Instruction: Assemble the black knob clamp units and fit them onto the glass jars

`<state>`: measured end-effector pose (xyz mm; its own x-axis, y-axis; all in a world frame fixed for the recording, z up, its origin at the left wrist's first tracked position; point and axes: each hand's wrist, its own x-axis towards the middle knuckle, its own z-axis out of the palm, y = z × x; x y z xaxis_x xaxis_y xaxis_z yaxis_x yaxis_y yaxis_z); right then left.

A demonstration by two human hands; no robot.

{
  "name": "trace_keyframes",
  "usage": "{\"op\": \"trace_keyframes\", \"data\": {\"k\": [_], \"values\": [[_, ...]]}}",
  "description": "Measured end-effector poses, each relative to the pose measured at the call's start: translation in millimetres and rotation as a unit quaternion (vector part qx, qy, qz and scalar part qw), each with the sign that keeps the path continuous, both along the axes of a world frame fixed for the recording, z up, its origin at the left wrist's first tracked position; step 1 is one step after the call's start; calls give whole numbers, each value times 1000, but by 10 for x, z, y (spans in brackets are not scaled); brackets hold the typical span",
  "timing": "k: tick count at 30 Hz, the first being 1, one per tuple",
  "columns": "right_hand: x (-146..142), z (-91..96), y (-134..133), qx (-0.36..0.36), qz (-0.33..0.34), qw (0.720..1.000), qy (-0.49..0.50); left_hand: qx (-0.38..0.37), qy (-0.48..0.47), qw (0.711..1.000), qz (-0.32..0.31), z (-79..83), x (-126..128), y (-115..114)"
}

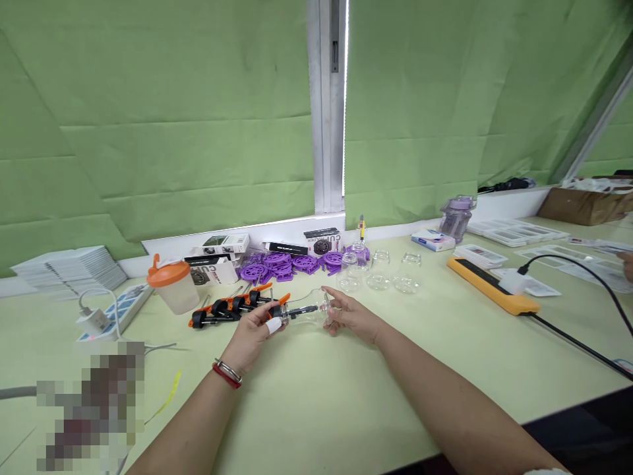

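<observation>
My left hand [252,338], with a white wrap on one finger, is closed around the neck end of a clear bottle [312,319], at a black cap with an orange lever [283,300]. A dark rod [302,310] runs from the cap into the bottle, which lies nearly sideways just above the table. At the other end, my right hand [352,318] grips the bottle's wide base between thumb and fingers. Several similar black caps with orange levers [220,307] lie in a row beyond my left hand. More clear bottles [378,282] stand beyond my right hand.
Purple plastic parts [279,265] and small boxes [217,270] line the back. An orange-lidded cup [179,295] and a white power strip [126,309] are left. An orange power strip [489,287] with black cables lies right. A purple bottle [455,221] stands behind it.
</observation>
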<state>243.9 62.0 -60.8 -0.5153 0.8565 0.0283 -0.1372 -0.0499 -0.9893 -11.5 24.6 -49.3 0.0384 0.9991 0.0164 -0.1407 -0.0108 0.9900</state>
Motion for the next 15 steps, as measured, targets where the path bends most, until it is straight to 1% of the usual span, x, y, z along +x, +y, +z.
{"op": "trace_keyframes", "data": {"k": [5, 8, 12, 15], "values": [[-39, -6, -3, -30, 4, 1000, 2, 22, 26, 999, 11, -34, -1, 11], [-55, -11, 0, -29, -3, 1000, -12, 22, 21, 999, 10, -23, 6, 0], [-64, -58, 32, -40, -4, 998, -57, 16, 26, 1000, 5, -2, 24, -16], [-71, -75, 47, -24, -29, 996, -76, 9, 23, 1000, 4, -15, 26, -8]]}}
